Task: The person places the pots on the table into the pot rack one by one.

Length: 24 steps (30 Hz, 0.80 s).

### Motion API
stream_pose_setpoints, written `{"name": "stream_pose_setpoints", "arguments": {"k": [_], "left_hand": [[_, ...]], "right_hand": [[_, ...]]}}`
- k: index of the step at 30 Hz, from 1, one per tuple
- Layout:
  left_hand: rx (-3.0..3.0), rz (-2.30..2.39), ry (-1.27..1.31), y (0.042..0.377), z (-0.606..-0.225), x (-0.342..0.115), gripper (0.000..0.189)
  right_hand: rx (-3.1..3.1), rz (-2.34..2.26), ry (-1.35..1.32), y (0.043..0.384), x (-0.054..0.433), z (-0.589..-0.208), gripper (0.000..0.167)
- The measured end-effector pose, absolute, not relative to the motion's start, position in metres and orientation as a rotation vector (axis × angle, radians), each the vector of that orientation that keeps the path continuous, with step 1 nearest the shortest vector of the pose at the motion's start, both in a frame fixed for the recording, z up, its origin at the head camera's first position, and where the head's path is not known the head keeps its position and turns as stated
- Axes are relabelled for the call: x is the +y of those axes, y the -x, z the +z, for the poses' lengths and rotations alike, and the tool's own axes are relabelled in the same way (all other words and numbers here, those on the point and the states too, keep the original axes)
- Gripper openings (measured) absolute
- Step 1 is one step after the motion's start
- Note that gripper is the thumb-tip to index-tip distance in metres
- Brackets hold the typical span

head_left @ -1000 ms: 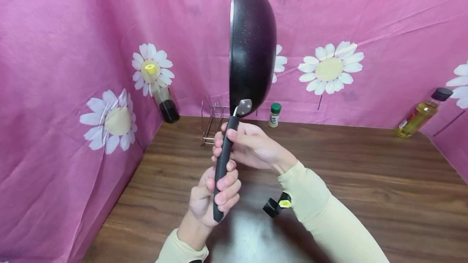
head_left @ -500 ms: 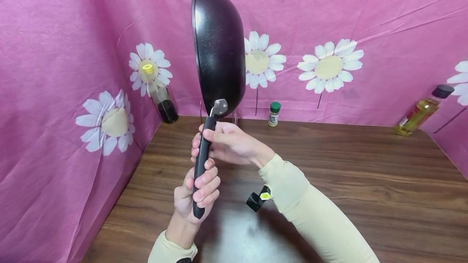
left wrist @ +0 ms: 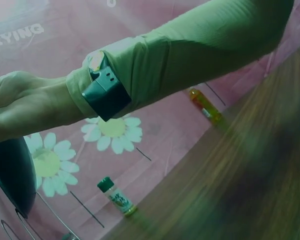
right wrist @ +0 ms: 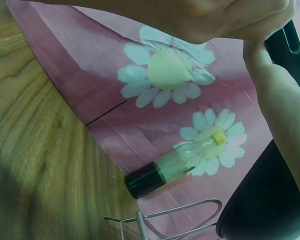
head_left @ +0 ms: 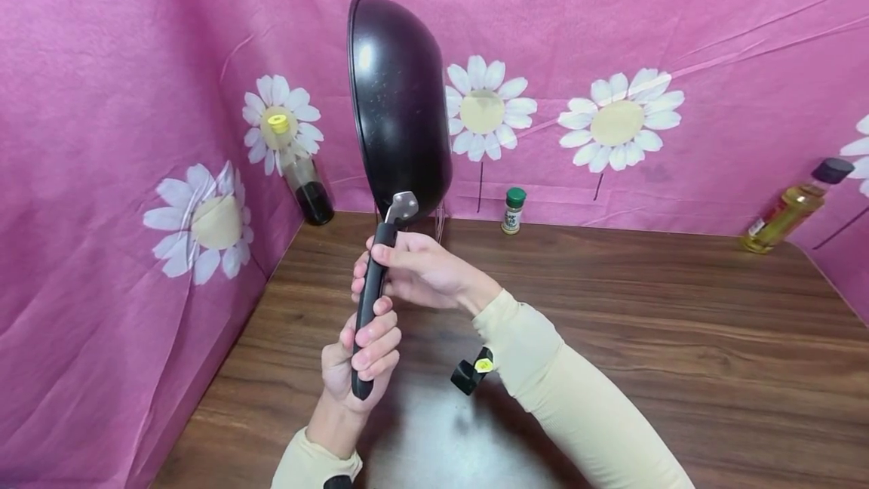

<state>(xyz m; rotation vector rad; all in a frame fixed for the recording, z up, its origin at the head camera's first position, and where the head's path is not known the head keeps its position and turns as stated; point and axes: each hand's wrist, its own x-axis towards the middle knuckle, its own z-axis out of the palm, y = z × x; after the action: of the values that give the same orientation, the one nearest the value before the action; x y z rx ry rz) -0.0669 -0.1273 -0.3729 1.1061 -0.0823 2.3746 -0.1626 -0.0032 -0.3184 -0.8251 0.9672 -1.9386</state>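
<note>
A black wok [head_left: 403, 104] is held up above the table, its bowl on edge with the rim facing left and the handle [head_left: 370, 289] pointing down. My left hand [head_left: 363, 357] grips the lower end of that handle. Higher up, close under the metal bracket [head_left: 403, 205], my right hand [head_left: 424, 270] holds the handle with the thumb laid along it. In the left wrist view the dark wok [left wrist: 12, 172] shows at the left edge below the right hand [left wrist: 30, 102]. The right wrist view catches the wok [right wrist: 270, 200] at lower right; its inside is hidden.
A wire rack [right wrist: 180, 215] stands behind the wok, mostly covered in the head view. A bottle of dark liquid [head_left: 312, 198] is at the back left, a green-capped spice jar [head_left: 513, 211] at the back, an oil bottle [head_left: 790, 210] at the back right. Pink cloth [head_left: 577, 13] walls the wooden table [head_left: 611, 308].
Both hands have carried the wok leftward and slightly lower, and it now leans a little more. The grip on the handle stays the same.
</note>
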Motion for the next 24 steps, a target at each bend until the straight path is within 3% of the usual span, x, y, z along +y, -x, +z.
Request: {"name": "stream_pose_setpoints", "arguments": {"k": [24], "left_hand": [[0.109, 2.367, -1.185, 0.065, -0.399, -0.149, 0.033]], "right_hand": [[0.959, -1.907, 0.808, 0.155, -0.018, -0.336, 0.031]]}}
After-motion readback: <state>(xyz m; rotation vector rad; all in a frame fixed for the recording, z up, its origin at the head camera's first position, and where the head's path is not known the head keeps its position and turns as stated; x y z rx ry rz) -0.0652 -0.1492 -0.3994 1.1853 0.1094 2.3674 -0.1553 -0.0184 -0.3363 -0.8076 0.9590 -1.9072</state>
